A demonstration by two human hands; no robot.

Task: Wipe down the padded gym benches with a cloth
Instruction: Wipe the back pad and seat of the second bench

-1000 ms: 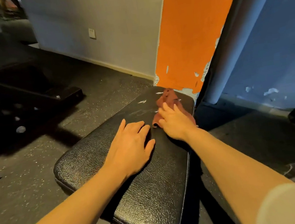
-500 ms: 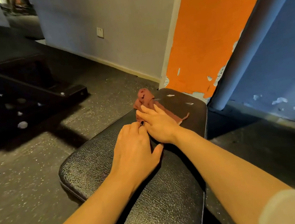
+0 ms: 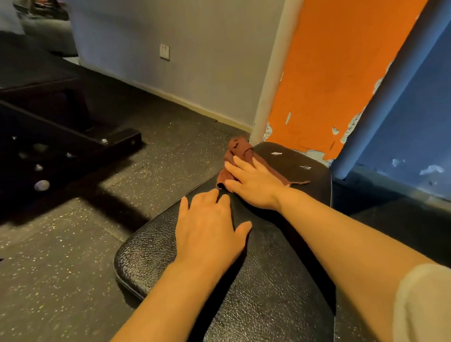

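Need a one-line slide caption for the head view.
Right hand presses a brown cloth onto a black padded bench; left hand braces.

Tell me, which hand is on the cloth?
The right hand presses flat on the cloth; the left hand rests on bare bench padding.

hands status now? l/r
Left hand: open, flat on the bench, holding nothing.
Right hand: open, straight fingers pressing the cloth onto the bench.

cloth [image 3: 240,152]: reddish-brown, crumpled, at far left edge of pad | bench pad [image 3: 274,291]: black, textured, scuffed at far end
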